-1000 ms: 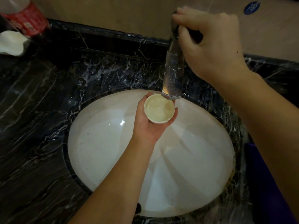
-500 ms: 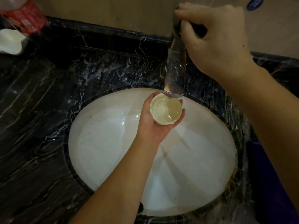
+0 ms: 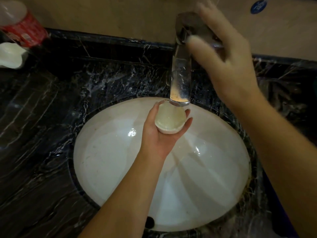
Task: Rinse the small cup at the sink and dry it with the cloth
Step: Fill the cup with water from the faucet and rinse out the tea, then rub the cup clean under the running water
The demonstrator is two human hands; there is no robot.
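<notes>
Small white round cup (image 3: pixel 170 120) cupped in left hand (image 3: pixel 160 134) under chrome faucet (image 3: pixel 181 73); right hand (image 3: pixel 223 54) blurred w/ spread fingers beside faucet top. Oval white basin (image 3: pixel 106 160) below, black marble counter (image 3: pixel 42 117) around.

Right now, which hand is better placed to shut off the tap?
The right hand. It is blurred but beside the faucet handle, fingers spread. The left hand holds the small cup under the spout.

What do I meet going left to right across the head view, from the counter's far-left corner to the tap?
White dish → red-labelled bottle → left hand holding the small cup → faucet spout → right hand, blurred, by the faucet handle.
</notes>
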